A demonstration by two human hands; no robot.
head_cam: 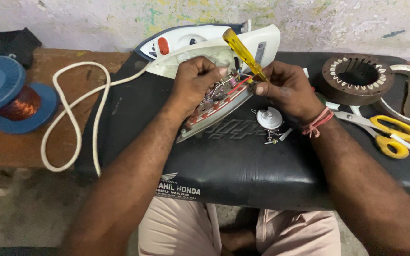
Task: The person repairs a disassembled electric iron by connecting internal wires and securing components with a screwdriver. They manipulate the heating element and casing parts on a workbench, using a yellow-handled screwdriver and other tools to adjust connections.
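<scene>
An opened electric iron lies on a black padded seat (243, 156). Its metal soleplate (214, 111), with red and other wires on top, is tilted up on its side. My left hand (193, 78) grips the soleplate's upper edge. My right hand (285, 87) holds a screwdriver with a yellow see-through handle (243, 51), its tip down among the wiring. The white plastic iron cover (209, 45) with a red button lies just behind both hands.
A white dial knob (269, 117) and small screws lie by my right wrist. Yellow-handled scissors (385, 130) and a round motor stator (357, 78) sit at the right. A white cord (74, 118) loops left toward a blue spool of copper wire (13, 95) on the wooden bench.
</scene>
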